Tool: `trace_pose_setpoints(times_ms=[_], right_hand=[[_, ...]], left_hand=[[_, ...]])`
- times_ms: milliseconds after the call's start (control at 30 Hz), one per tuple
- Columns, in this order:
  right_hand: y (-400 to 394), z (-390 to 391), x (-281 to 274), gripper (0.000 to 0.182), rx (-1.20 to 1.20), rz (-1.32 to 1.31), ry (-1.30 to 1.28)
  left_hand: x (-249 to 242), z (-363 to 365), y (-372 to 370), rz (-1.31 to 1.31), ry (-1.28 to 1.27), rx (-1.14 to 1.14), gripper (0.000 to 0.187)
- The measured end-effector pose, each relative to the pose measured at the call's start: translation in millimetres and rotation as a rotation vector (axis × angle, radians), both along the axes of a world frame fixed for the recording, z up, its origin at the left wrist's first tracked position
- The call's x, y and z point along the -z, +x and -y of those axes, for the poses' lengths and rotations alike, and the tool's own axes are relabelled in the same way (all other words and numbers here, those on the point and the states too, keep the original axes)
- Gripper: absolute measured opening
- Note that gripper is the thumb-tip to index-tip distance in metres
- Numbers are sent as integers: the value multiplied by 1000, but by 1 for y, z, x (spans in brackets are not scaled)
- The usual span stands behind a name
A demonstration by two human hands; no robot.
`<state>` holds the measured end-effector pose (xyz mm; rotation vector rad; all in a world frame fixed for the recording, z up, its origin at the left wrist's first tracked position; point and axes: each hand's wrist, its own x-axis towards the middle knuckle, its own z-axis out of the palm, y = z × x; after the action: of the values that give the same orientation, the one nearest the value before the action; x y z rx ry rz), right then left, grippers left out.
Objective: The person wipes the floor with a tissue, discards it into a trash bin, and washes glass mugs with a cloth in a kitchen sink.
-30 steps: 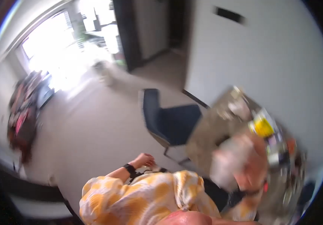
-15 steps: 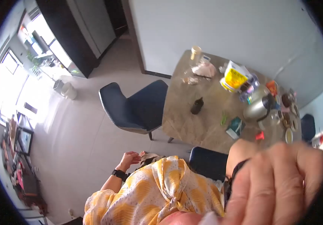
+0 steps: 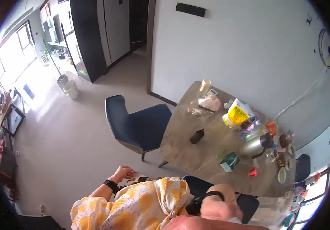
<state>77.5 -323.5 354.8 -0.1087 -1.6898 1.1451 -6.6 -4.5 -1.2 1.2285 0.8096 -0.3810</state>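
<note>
My left hand [image 3: 123,173] hangs low at the left beside my leg, above the floor. A black watch [image 3: 111,186] is on its wrist. Its fingers are loosely stretched, with nothing between them. My right hand [image 3: 221,207] is in front of my body at the lower right, near the table edge, blurred by motion. A small whitish patch shows just under it, too smeared to name, and its fingers are not distinct. A dark band runs close by the hand. My yellow and white patterned top [image 3: 134,205] fills the lower middle.
A table [image 3: 180,149] bears a small dark bottle [image 3: 197,136], a green box [image 3: 230,161], a red item [image 3: 253,172], a steel kettle [image 3: 251,147], a yellow and white bag [image 3: 237,114] and a tall jar [image 3: 204,89]. A blue chair [image 3: 140,126] stands at its left side.
My right hand has dropped from close before the camera to lower in front of my body. The view has tilted up, showing more wall. My left hand still hangs at the left.
</note>
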Motion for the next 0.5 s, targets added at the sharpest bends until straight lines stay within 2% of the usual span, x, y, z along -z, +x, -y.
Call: trace_pose_setpoints(times_ms=[100,167,233,267,333,400,433,467,500], right_hand=[[-7,-31,-25,19,77,14,-395],[-6,-36,-24,19,277,-41,-699],[2,-38,-19,18,521,-219,-1069],[7,-38,-15,18,573,-265,-1046],[15,-32,3,12,1108,13,-548],[4,-48,6,19,612,-303,-524],[-2,-50,0,16,513,-240,-406],[-2,-44,0,16,555,-295,-393],[-3,-40,1,15,568,-207,-348]], left_hand=[[3,-3,-1,13,-30,-8,15],[2,-3,-4,33,-48,-25,15],[7,-5,2,56,-82,-35,15],[14,-7,0,56,-91,-23,16],[68,-15,6,-107,23,-20,17],[107,-30,3,204,-20,71,17],[32,-8,8,69,-159,51,17],[23,-2,13,116,-99,111,18],[32,-5,11,229,16,269,20]])
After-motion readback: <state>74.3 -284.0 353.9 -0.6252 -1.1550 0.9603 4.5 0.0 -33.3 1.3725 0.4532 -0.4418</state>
